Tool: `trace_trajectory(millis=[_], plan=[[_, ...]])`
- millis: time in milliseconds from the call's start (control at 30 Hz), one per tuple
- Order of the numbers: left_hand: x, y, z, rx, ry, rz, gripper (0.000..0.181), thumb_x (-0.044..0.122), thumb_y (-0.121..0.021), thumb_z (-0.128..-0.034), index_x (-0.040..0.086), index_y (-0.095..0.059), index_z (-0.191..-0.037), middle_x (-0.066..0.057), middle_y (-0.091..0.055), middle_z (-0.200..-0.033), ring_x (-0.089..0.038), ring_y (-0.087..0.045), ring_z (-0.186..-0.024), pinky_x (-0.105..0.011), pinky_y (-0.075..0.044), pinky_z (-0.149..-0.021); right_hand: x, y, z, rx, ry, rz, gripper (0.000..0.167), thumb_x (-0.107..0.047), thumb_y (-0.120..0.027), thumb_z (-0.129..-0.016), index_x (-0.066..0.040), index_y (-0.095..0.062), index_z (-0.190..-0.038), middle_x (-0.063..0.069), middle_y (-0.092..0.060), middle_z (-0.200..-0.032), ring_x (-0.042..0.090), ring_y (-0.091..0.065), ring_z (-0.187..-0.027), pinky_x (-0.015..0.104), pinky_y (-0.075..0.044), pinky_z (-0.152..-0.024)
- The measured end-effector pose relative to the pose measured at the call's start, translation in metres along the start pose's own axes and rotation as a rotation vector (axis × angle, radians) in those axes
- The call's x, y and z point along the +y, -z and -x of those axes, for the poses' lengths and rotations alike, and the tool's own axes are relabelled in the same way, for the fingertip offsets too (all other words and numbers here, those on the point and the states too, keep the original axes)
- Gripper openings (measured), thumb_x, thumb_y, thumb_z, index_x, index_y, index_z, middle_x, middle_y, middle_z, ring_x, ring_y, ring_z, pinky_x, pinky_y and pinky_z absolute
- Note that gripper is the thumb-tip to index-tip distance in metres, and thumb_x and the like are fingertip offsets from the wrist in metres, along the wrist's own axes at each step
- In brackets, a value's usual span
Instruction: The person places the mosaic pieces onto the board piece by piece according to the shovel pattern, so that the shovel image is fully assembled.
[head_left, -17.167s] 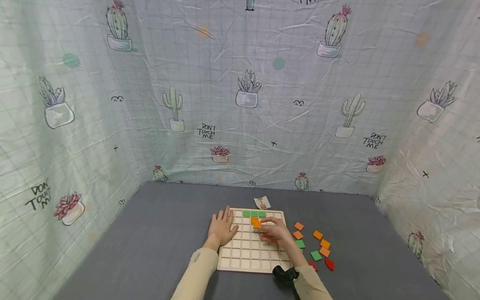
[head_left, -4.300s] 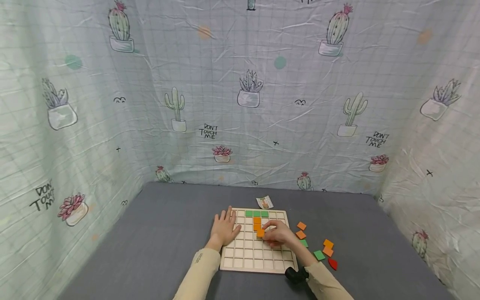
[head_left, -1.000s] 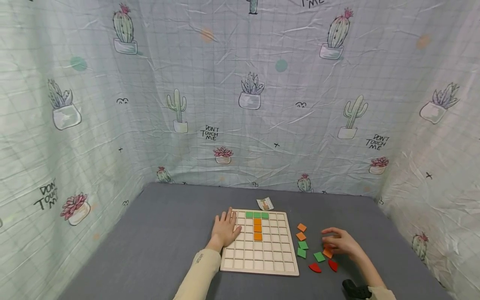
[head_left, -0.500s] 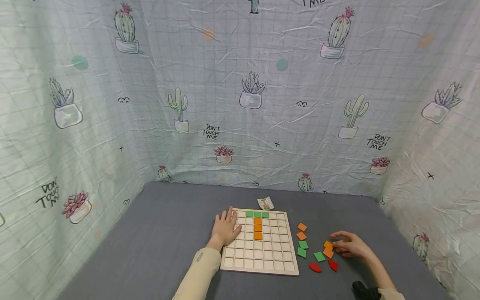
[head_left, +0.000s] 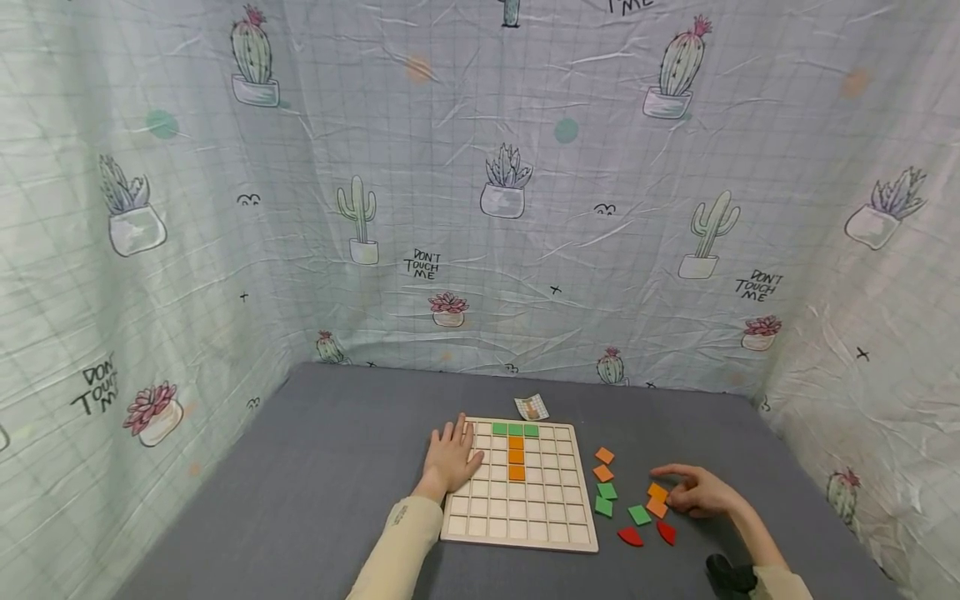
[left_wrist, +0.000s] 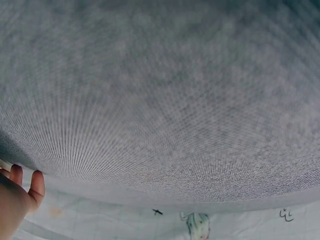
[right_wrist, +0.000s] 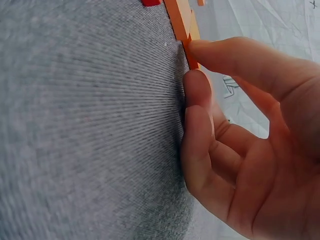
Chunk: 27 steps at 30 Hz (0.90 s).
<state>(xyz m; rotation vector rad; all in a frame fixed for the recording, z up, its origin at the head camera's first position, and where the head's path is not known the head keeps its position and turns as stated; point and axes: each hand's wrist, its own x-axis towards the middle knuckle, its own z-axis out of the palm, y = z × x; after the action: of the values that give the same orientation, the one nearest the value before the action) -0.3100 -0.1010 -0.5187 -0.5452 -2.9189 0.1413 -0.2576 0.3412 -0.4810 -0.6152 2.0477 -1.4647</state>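
Observation:
In the head view my left hand lies with spread fingers on the left edge of a wooden grid board. Three green square tiles fill cells of its top row, and three orange square tiles run down a column below them. Right of the board, my right hand is down beside two touching orange tiles, index finger stretched out. In the right wrist view the thumb touches the edge of an orange tile; the other fingers rest curved on the cloth, not closed round it.
More loose pieces lie right of the board: two orange tiles, several green tiles and two red quarter-round pieces. A small pattern card lies behind the board. Grey cloth covers the table, with a cactus-print curtain around it.
Since the oldest frame the orange column has grown to three tiles. My right hand has left the board for the loose tiles at right, lately shifting slightly. The left hand stays put.

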Motion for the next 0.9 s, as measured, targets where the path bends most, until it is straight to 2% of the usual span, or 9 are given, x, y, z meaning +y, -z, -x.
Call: trace_trajectory(millis=[67, 167, 267, 333, 533, 633, 900], plan=[[0.000, 0.000, 0.000, -0.001, -0.001, -0.002, 0.061, 0.049, -0.026, -0.0933, 0.009, -0.031, -0.140, -0.013, -0.026, -0.146, -0.029, -0.035, -0.125, -0.047, -0.030, -0.091, 0.000, 0.000, -0.001, -0.010, 0.012, -0.008, 0.045, 0.007, -0.043, -0.085, -0.018, -0.054, -0.121, -0.006, -0.038, -0.058, 0.012, -0.014, -0.045, 0.031, -0.014, -0.040], [0.000, -0.001, -0.001, 0.003, -0.002, 0.001, 0.061, 0.050, -0.026, -0.0933, 0.009, -0.031, -0.139, -0.013, -0.026, -0.146, -0.029, -0.035, -0.126, -0.047, -0.030, -0.091, 0.000, -0.001, -0.001, 0.029, -0.010, 0.027, 0.039, 0.007, -0.046, -0.083, -0.004, -0.054, -0.120, -0.007, -0.038, -0.056, 0.011, -0.015, -0.044, 0.027, -0.015, -0.039], [-0.001, 0.001, -0.001, -0.004, -0.004, 0.011, 0.062, 0.049, -0.025, -0.0935, 0.009, -0.029, -0.140, -0.013, -0.025, -0.147, -0.029, -0.034, -0.127, -0.048, -0.030, -0.092, 0.000, -0.002, -0.002, 0.075, -0.042, 0.074, 0.037, 0.004, -0.050, -0.083, 0.013, -0.046, -0.118, -0.006, -0.040, -0.056, 0.006, -0.020, -0.044, 0.024, -0.019, -0.039], [-0.001, 0.001, -0.001, -0.009, -0.005, 0.017, 0.062, 0.049, -0.025, -0.0937, 0.009, -0.029, -0.140, -0.013, -0.024, -0.147, -0.030, -0.033, -0.127, -0.048, -0.029, -0.093, 0.000, -0.002, -0.002, 0.104, -0.067, 0.100, 0.040, 0.001, -0.053, -0.083, 0.018, -0.041, -0.117, -0.006, -0.042, -0.057, 0.004, -0.024, -0.044, 0.022, -0.022, -0.040], [-0.001, 0.002, 0.001, -0.023, -0.003, 0.019, 0.062, 0.049, -0.025, -0.0938, 0.009, -0.029, -0.140, -0.013, -0.024, -0.147, -0.030, -0.033, -0.128, -0.048, -0.029, -0.094, 0.001, -0.007, -0.002, 0.205, -0.152, 0.132, 0.041, -0.006, -0.059, -0.082, 0.015, -0.044, -0.114, -0.004, -0.055, -0.065, 0.002, -0.035, -0.047, 0.019, -0.030, -0.043], [-0.001, 0.003, 0.002, -0.018, -0.007, 0.025, 0.061, 0.049, -0.026, -0.0937, 0.008, -0.030, -0.140, -0.013, -0.025, -0.146, -0.030, -0.033, -0.128, -0.048, -0.029, -0.093, 0.000, -0.010, -0.002, 0.252, -0.168, 0.158, 0.039, -0.006, -0.058, -0.082, 0.015, -0.044, -0.112, -0.001, -0.058, -0.069, 0.003, -0.040, -0.049, 0.020, -0.033, -0.044], [-0.001, 0.005, 0.001, -0.019, -0.014, 0.031, 0.061, 0.048, -0.026, -0.0940, 0.008, -0.030, -0.140, -0.014, -0.025, -0.146, -0.031, -0.033, -0.128, -0.048, -0.029, -0.092, 0.003, -0.012, -0.002, 0.360, -0.221, 0.216, 0.037, -0.010, -0.060, -0.081, 0.011, -0.048, -0.109, -0.001, -0.060, -0.068, 0.008, -0.051, -0.055, 0.025, -0.041, -0.048]])
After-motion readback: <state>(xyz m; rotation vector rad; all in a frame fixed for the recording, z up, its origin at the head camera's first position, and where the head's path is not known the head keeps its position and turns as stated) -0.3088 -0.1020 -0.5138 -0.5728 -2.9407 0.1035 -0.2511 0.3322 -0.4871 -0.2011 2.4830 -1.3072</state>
